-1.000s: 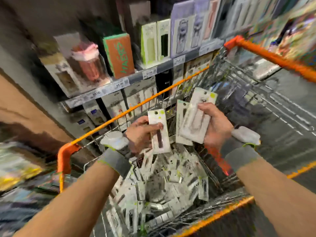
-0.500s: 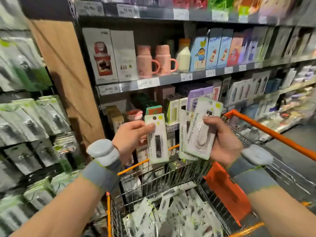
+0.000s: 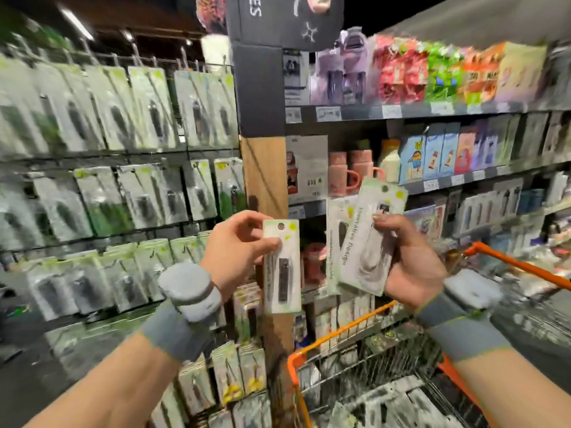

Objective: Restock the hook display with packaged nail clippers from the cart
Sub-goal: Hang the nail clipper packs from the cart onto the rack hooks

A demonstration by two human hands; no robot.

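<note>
A single packaged nail clipper (image 3: 281,267) is pinched by the left hand (image 3: 236,248) at centre frame; a small stack of packs (image 3: 366,242) is gripped in the right hand (image 3: 408,267) toward 3 o'clock. The hook display (image 3: 117,168), from 9 to 11 o'clock, looks densely hung, so a neighbouring pack could be knocked off, or the hang hole missed. More stock is seen in the cart (image 3: 336,335) at 5 o'clock; open room lies between.

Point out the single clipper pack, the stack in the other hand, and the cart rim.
Single clipper pack (image 3: 281,267): head view, middle of its card.
Stack of packs (image 3: 369,242): head view, front pack's face.
Cart rim (image 3: 333,330): head view, orange top rail.
</note>
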